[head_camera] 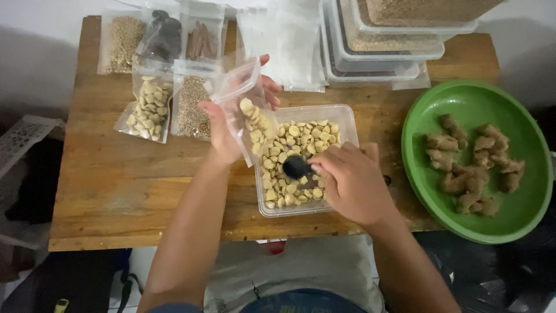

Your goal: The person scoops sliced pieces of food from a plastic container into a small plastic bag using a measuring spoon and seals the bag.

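- Left hand [223, 130]: fingers pinched on a clear plastic bag [246, 104], mouth held open, part-filled with pale nuts, above the tub's left edge.
- Right hand [350, 182]: fingers closed round a small black scoop [296, 166], dipped in the clear tub [341, 116] of nuts, table centre.
- Green bowl [480, 98] of brown root pieces, right.
- Filled bags [147, 107] far left.

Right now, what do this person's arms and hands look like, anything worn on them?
Both forearms are bare up to the bottom edge of the picture, with no sleeves showing. The left hand and the right hand wear no gloves. No watch, bracelet or ring is visible on either wrist or on the fingers that show.
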